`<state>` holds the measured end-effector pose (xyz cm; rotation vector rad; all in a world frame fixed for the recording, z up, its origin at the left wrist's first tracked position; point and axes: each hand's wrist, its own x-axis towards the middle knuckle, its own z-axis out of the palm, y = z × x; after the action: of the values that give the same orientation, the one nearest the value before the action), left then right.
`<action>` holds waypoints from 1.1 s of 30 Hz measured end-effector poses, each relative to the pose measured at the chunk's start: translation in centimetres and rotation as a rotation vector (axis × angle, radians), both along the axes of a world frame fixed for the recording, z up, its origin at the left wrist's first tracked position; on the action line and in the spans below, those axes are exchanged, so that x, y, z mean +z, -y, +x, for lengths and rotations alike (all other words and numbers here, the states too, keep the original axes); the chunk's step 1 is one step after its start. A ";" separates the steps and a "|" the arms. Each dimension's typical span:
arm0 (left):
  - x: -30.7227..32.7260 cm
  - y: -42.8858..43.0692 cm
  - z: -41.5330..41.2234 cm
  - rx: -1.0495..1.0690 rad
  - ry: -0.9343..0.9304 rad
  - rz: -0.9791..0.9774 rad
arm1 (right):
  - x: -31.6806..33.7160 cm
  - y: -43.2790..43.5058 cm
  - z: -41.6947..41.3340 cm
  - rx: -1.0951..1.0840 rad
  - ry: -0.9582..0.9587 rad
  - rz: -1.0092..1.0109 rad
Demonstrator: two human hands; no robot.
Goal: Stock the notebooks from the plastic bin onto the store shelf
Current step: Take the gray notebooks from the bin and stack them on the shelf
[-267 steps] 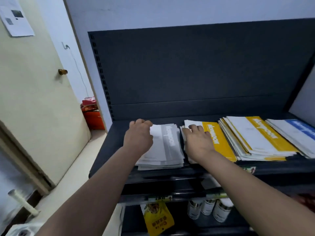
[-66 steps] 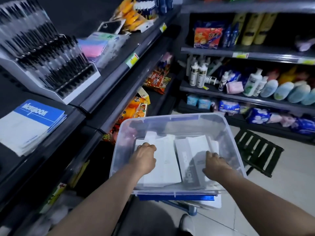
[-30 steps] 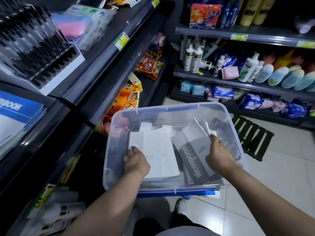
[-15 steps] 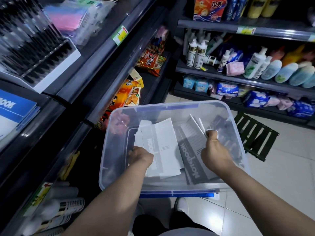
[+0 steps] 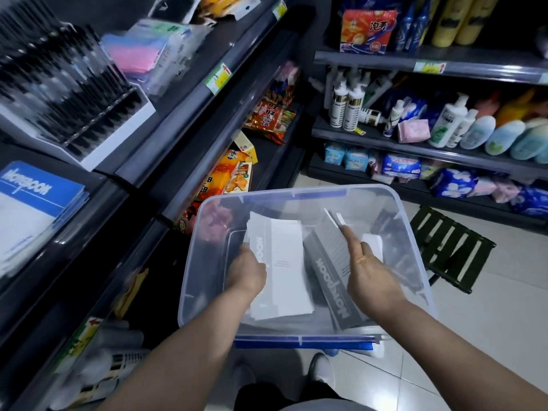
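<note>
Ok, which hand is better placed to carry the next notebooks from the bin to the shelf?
Left, likely. The left hand grips the white notebooks and is nearer the shelf; the right hand only touches the grey notebooks with straight fingers.

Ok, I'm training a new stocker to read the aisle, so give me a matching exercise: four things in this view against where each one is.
Things:
1. blue-and-white notebook stack
2. dark slatted folding stool
3. white paper notebook with a grey band
4. dark grey paper notebook

Places:
A. in the clear plastic bin, leaning beside the right hand
B. on the dark metal shelf at far left
C. on the pale floor tiles, right of the bin
D. in the bin, in the left hand grip

Pairs: 1-B, 2-C, 3-D, 4-A
</note>
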<state>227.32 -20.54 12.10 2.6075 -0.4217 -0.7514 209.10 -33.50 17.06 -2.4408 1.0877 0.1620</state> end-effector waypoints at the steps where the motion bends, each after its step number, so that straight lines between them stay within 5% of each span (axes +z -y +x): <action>1: 0.7 -0.4 0.1 -0.027 0.044 -0.035 | 0.5 -0.3 0.0 0.005 0.022 -0.011; 16: 17.6 -12.2 3.1 0.323 0.580 -0.248 | 8.8 -5.8 7.9 0.309 0.643 -0.027; 33: 25.3 -51.3 -4.8 0.936 0.806 -0.380 | 17.7 -38.7 13.7 0.810 0.878 0.376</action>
<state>222.54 30.75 37.40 2.2322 0.4195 0.6322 222.82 5.21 34.74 -2.0775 -0.2941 -0.3903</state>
